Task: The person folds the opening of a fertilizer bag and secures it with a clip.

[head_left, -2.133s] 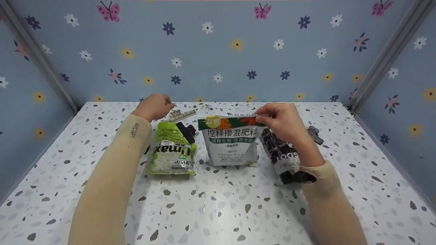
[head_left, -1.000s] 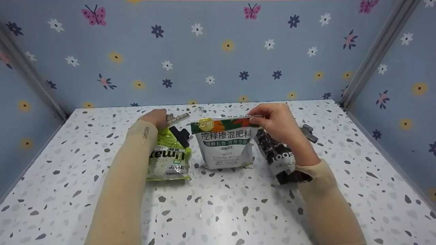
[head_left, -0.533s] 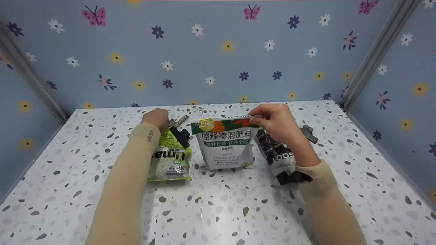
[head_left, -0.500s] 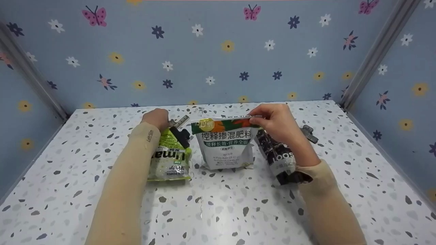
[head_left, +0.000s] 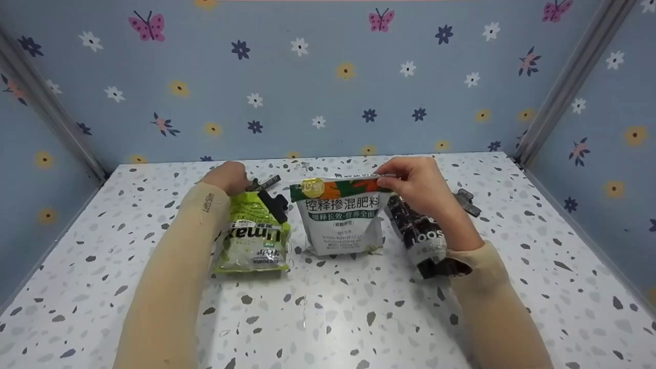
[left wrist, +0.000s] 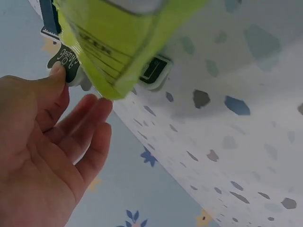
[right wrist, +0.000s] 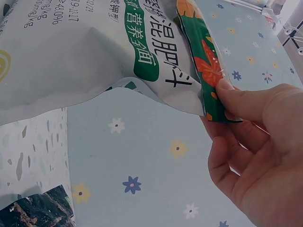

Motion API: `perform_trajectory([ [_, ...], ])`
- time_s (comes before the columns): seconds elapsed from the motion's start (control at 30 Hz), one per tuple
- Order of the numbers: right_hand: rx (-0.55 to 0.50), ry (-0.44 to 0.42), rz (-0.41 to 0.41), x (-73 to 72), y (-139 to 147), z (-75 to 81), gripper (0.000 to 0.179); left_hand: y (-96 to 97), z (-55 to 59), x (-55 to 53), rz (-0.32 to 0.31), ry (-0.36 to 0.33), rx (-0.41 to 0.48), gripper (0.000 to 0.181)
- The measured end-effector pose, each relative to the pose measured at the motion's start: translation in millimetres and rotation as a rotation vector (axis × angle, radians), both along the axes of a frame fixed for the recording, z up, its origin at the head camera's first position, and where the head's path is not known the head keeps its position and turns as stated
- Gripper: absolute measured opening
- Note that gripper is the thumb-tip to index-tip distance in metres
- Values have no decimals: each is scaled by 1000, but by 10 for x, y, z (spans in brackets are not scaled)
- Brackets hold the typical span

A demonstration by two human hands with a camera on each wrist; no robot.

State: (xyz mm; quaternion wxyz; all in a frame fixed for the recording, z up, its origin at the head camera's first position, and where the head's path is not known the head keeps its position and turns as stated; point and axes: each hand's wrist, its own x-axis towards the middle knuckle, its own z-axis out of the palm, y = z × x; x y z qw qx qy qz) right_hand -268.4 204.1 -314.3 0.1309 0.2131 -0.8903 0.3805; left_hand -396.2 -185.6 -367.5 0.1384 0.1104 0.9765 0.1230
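My left hand [head_left: 228,177] pinches a small flat piece with piano keys along it [head_left: 266,183] between thumb and index finger, behind the green bag [head_left: 253,241]. In the left wrist view its rounded dark part [left wrist: 71,64] bears white lettering, and the other fingers are loosely bent below. A black clip [head_left: 274,205] sits on the upper right corner of the green bag. My right hand [head_left: 417,182] pinches the top right corner of a white fertilizer bag [head_left: 343,225], which stands upright with its green and orange top edge folded or flattened.
A black bag [head_left: 415,225] lies right of the white bag, partly under my right wrist. Behind it is a dark grey clip [head_left: 467,201]. A dark, pale-edged piece [left wrist: 154,73] shows on the speckled table [head_left: 328,318]. Flowered panels [head_left: 318,87] enclose the back and sides.
My left hand has come down from above the piano-key piece and taken hold of it; the piece has turned and shifted left. My right hand keeps its pinch on the white bag.
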Motion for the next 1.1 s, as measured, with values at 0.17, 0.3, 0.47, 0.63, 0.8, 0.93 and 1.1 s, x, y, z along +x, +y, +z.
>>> perform_trajectory([
  [0.17, -3, -52, 22, -1, 39, 8, 14, -88, -51, 47, 1, 78, 99, 22],
  [0.3, -29, -114, 47, -9, 79, 4, 18, -120, -70, 75, 31, 116, 203, 34],
  [0.47, -36, -110, 58, -21, 78, -20, 20, -130, -54, 96, 39, 191, 300, 44],
  [0.63, -27, -81, 42, -22, 64, -23, 20, -74, 53, 141, 49, 219, 387, 40],
  [0.8, -43, -127, -12, -19, 57, -6, 15, 34, 253, 237, 54, 214, 477, 44],
  [0.93, -69, -162, -23, -29, 65, 8, 13, 175, 413, 363, 34, 181, 558, 48],
  [1.1, -101, -175, -33, -59, 109, 8, 14, 363, 566, 534, -7, 183, 631, 49],
])
